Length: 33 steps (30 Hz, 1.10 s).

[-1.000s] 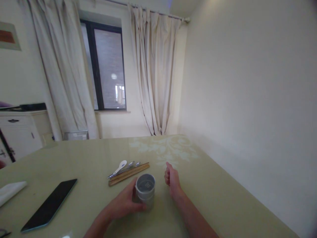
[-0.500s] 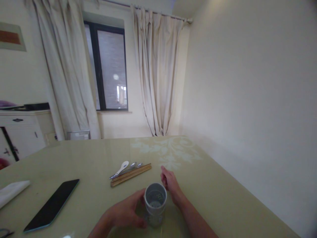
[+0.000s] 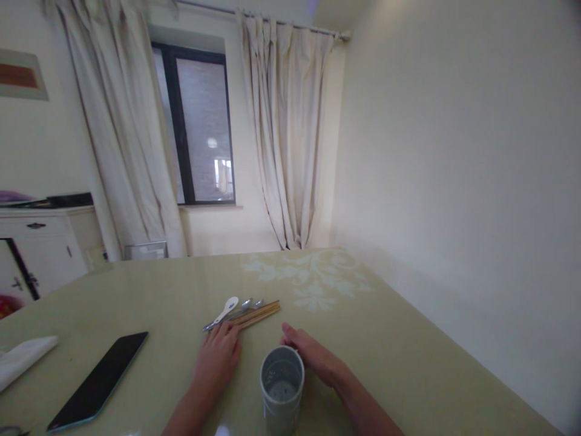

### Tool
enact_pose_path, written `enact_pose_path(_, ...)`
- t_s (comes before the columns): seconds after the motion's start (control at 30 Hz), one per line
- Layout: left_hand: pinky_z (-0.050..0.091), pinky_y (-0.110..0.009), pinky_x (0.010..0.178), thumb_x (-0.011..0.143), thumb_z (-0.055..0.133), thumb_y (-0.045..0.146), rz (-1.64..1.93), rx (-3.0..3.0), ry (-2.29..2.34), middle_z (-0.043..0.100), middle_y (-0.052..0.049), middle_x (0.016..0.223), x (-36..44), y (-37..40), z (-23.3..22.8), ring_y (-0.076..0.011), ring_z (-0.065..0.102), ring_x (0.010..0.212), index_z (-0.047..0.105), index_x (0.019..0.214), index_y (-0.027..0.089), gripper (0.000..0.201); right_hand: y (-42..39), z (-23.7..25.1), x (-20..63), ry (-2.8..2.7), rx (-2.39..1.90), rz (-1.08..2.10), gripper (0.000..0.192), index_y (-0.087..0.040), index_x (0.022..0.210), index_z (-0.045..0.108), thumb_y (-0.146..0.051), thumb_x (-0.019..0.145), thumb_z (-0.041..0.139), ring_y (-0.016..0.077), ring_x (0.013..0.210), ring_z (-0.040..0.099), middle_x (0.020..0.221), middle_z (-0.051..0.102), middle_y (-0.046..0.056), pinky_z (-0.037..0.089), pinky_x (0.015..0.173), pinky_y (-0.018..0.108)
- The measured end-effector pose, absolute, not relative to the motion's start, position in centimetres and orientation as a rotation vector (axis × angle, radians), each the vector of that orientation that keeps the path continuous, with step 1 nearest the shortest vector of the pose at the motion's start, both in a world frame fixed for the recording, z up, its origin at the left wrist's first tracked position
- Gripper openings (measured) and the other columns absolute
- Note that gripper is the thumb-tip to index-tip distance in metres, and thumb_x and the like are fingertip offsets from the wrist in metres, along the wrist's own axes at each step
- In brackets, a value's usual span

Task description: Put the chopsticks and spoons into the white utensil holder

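Observation:
A grey cylindrical utensil holder [image 3: 282,396] with holes in its bottom stands near the front of the table, its mouth facing up. My left hand [image 3: 219,354] is left of it, palm down, fingers stretched over the near end of a bundle of wooden chopsticks [image 3: 261,313]. Right behind the chopsticks lie a white spoon [image 3: 227,309] and metal spoons [image 3: 247,303]. Close to the holder's far right rim is my right hand [image 3: 313,351], its fingers curled and the thumb on top. The rim partly hides those fingers, so whether they touch the holder or hold anything is unclear.
A black tablet [image 3: 100,381] lies on the table [image 3: 172,290] at the left, with a white folded item [image 3: 27,357] beyond it. A wall [image 3: 454,212] runs along the table's right side. Behind are curtains [image 3: 290,121], a window and a white cabinet [image 3: 45,236].
My left hand has left the utensil holder and moved forward and left onto the chopsticks. The holder appears slightly nearer, and my right hand has come closer to its rim.

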<state>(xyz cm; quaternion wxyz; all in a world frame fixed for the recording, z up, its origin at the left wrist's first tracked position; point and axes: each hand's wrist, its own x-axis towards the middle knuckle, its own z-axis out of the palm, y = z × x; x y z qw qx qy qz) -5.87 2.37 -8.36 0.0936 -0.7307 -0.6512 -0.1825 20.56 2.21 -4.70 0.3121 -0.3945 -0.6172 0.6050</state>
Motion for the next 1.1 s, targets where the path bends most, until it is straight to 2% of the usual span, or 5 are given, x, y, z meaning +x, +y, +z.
enact_pose_path(0.43, 0.052, -0.041, 0.096, 0.092, 0.049, 0.021, -0.858, -2.349, -2.086, 0.076, -0.009, 0.103, -6.0, 2.9, -7.9, -0.0278, 0.069, 0.105, 0.071, 0.091, 0.023, 0.022, 2.9, -5.7, 19.3, -1.408, -1.201, 1.542, 0.056, -0.017, 0.071, 0.07, -0.067, 0.095, 0.06, 0.0111, 0.043, 0.051, 0.054, 0.06, -0.001, 0.032, 0.044, 0.022)
enact_pose_path(0.57, 0.055, -0.038, 0.089, 0.095, 0.05, 0.028, -1.22, -2.609, -1.998, 0.074, -0.009, 0.099, -3.0, 1.8, -7.2, -0.0254, 0.07, 0.095, 0.069, 0.091, 0.022, 0.02, 3.2, -6.0, 19.1, -1.348, -1.167, 1.492, 0.045, -0.017, 0.083, 0.07, -0.062, 0.086, 0.072, 0.0104, 0.045, 0.054, 0.062, 0.066, -0.001, 0.032, 0.042, 0.02)
enact_pose_path(0.73, 0.057, -0.037, 0.086, 0.101, 0.049, 0.039, -1.466, -2.733, -1.848, 0.074, -0.008, 0.1, -0.9, 1.0, -6.2, -0.0246, 0.07, 0.094, 0.07, 0.097, 0.023, 0.027, 3.6, -5.0, 19.4, -1.255, -1.05, 1.368, 0.057, -0.017, 0.087, 0.07, -0.07, 0.072, 0.08, 0.0125, 0.053, 0.06, 0.077, 0.07, 0.003, 0.036, 0.044, 0.022)
enact_pose_path(0.9, 0.05, -0.047, 0.106, 0.103, 0.04, 0.026, -1.079, -2.292, -1.946, 0.076, -0.01, 0.121, -4.0, 2.1, -7.1, -0.0294, 0.067, 0.117, 0.073, 0.115, 0.023, 0.036, 3.9, -2.3, 21.9, -1.01, -0.922, 1.073, 0.058, -0.019, 0.087, 0.067, -0.075, 0.077, 0.076, 0.0109, 0.057, 0.052, 0.072, 0.062, -0.001, 0.039, 0.05, 0.023)
enact_pose_path(1.1, 0.049, -0.049, 0.104, 0.102, 0.038, 0.014, -0.553, -2.046, -2.016, 0.071, -0.012, 0.136, -5.8, 2.1, -7.9, -0.0333, 0.062, 0.127, 0.071, 0.131, 0.022, 0.045, 2.9, 0.2, 23.2, -0.932, -0.761, 1.054, 0.054, -0.019, 0.078, 0.068, -0.072, 0.075, 0.081, 0.0109, 0.05, 0.043, 0.058, 0.053, -0.004, 0.034, 0.048, 0.024)
